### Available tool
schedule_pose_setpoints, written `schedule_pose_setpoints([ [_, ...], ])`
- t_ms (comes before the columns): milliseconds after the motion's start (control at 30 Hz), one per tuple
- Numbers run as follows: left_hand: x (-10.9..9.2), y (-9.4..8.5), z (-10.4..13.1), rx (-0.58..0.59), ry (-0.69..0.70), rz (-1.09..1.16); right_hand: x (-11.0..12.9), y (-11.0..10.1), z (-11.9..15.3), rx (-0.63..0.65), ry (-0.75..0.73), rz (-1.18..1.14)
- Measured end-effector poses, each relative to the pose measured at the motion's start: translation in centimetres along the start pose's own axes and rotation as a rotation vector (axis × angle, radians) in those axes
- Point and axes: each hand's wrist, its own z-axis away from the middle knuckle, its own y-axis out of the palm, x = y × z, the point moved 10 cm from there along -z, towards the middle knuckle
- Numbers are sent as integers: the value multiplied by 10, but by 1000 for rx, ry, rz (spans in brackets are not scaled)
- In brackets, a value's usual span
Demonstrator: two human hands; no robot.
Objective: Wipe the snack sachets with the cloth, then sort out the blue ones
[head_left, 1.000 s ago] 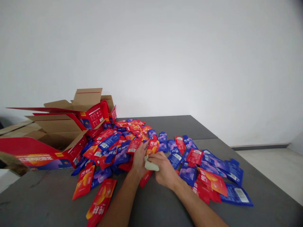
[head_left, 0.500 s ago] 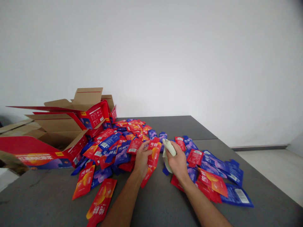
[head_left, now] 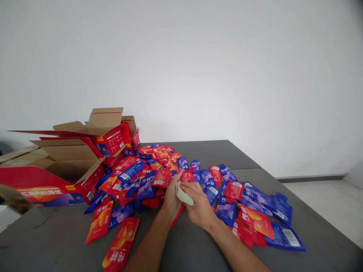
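Observation:
Near the middle of the table, my left hand (head_left: 171, 199) is closed on a red pouch (head_left: 187, 176) that shows an orange fruit print elsewhere in the pile. Only its top and a lower corner can be seen; the rest is covered by my hands. My right hand (head_left: 197, 203) grips a pale cloth (head_left: 183, 195) and presses it against the pouch's face. The two hands touch. Left of them spreads a heap of red and blue pouches (head_left: 146, 185), and another group of pouches (head_left: 254, 218) lies to the right.
Open red cardboard boxes (head_left: 51, 185) with brown insides stand on the left, flaps raised. Two red pouches lie apart at front left, the nearer pouch (head_left: 121, 243) close to my left forearm. The grey table (head_left: 195, 245) ends at a right edge, with a white wall behind.
My right hand has moved left with the cloth, from beside the red pouch onto it. The left hand still holds the pouch, its face now mostly covered.

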Motion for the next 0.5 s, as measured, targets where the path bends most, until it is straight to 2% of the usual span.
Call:
schedule_pose_setpoints([
  [67,3,8,3,54,-49,30,-1,3,1,14,-5,33],
  [133,6,14,5,106,-87,40,-9,-1,2,-24,18,86],
  [267,10,20,5,162,-101,40,-32,-28,5,-196,88,209],
  [333,11,21,5,154,-99,38,-38,-36,6,-234,102,247],
  [400,9,19,4,118,-82,51,-35,-33,5,-195,88,250],
  [500,0,10,-1,38,-40,61,-22,-11,2,-47,50,184],
])
